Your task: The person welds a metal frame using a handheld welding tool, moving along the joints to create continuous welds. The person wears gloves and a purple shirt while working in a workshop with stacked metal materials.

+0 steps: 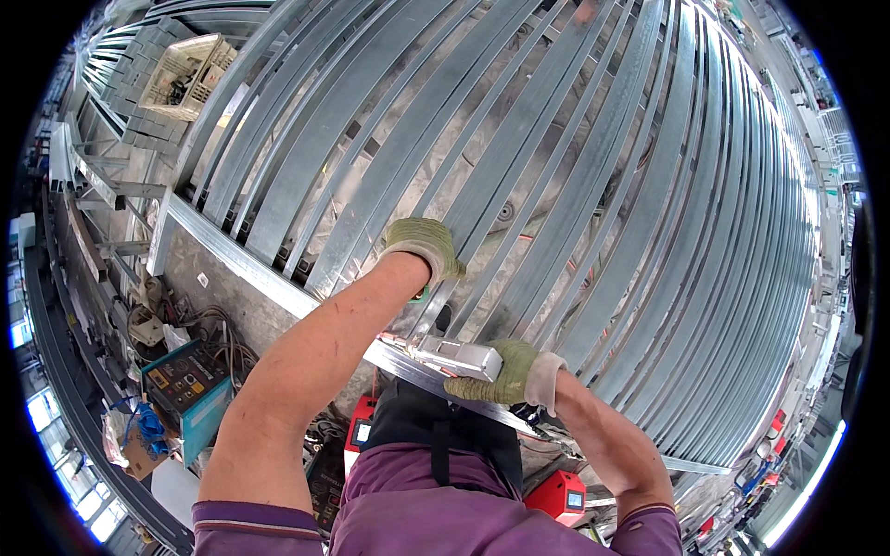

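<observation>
Both my hands wear green-and-white knit work gloves. My left hand (pixel 423 246) is closed, resting over the galvanized metal slats (pixel 371 204) near their close ends. A small green thing (pixel 421 296) shows below that wrist; what the fingers hold is hidden. My right hand (pixel 505 372) is wrapped around a silver, box-shaped hand tool (pixel 464 356). The tool's narrow front end points left, just above the frame's near rail (pixel 394 361). Slats run from that rail away from me, with gaps between them.
A cream crate (pixel 188 78) with small parts stands at the far left. A teal machine (pixel 188 394) with a control panel and coiled cables (pixel 227 338) sit on the floor at left. Red boxes with small screens (pixel 559 498) stand by my legs.
</observation>
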`<state>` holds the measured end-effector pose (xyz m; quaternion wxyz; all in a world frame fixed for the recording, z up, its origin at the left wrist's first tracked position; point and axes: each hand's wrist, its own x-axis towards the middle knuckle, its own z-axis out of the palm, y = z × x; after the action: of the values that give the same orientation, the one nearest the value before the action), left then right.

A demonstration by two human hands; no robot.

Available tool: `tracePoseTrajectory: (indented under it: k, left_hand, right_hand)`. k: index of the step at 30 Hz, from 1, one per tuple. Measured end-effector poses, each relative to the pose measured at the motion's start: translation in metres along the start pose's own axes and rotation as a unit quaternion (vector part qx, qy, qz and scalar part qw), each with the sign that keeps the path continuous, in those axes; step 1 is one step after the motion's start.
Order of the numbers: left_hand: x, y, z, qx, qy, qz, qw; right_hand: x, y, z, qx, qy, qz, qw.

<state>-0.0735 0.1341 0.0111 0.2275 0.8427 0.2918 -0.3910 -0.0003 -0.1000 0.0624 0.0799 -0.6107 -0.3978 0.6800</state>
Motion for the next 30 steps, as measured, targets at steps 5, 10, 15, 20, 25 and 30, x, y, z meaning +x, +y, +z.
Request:
tracePoseTrajectory:
  k: [5, 10, 15, 20, 25, 30]
  left_hand:
    - [0.002, -0.002, 0.002, -0.004, 0.01, 0.003, 1.0]
    - [0.0, 0.0, 0.0, -0.002, 0.006, -0.001, 1.0]
    - [-0.002, -0.001, -0.002, 0.001, 0.001, 0.0, 1.0]
    - [0.0, -0.002, 0.0, 0.0, -0.011, -0.007, 1.0]
    - [0.003, -0.003, 0.002, 0.009, -0.001, -0.002, 1.0]
    - [0.002, -0.004, 0.003, 0.011, 0.0, 0.001, 1.0]
  right_hand:
    - [0.001, 0.005, 0.003, -0.021, 0.005, 0.008, 1.0]
    - [0.0, 0.005, 0.003, -0.031, 0.007, 0.005, 0.999]
    - [0.0, 0.008, 0.005, -0.024, 0.02, 0.007, 0.999]
    - [-0.001, 0.01, 0.006, -0.023, 0.006, 0.017, 1.0]
    - [-0.004, 0.01, 0.005, -0.011, 0.01, 0.022, 1.0]
    - [-0.001, 0.016, 0.007, -0.042, 0.01, 0.012, 0.999]
